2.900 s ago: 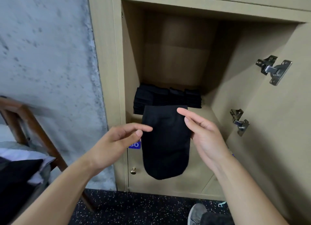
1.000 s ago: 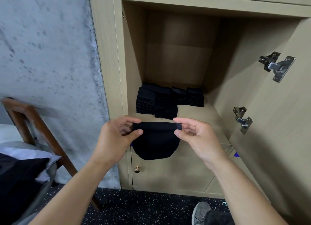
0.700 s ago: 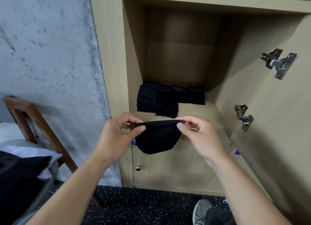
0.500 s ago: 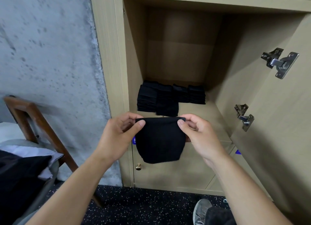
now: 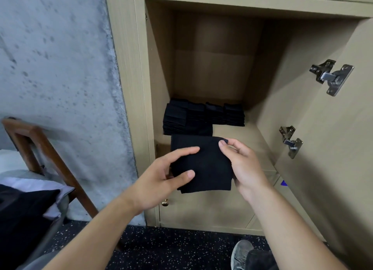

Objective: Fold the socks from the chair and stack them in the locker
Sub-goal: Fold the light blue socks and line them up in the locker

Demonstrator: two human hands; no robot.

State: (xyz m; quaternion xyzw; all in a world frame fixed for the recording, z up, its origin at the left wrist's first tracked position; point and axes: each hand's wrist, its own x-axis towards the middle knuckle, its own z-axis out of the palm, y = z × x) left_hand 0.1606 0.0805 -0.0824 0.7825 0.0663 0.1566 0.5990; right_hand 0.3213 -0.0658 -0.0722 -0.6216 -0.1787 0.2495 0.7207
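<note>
Pinching the top right corner of a folded black sock, the right hand has its thumb and forefinger closed on the cloth, the other fingers curled behind it. The left hand grips the sock's left edge, thumb on the front face, forefinger stretched across the top, the remaining fingers hidden behind the cloth. The sock hangs as a flat square just in front of the open locker, below its shelf edge. Inside, stacks of folded socks sit in a row at the back left. A wooden chair stands to the left with dark cloth on it.
</note>
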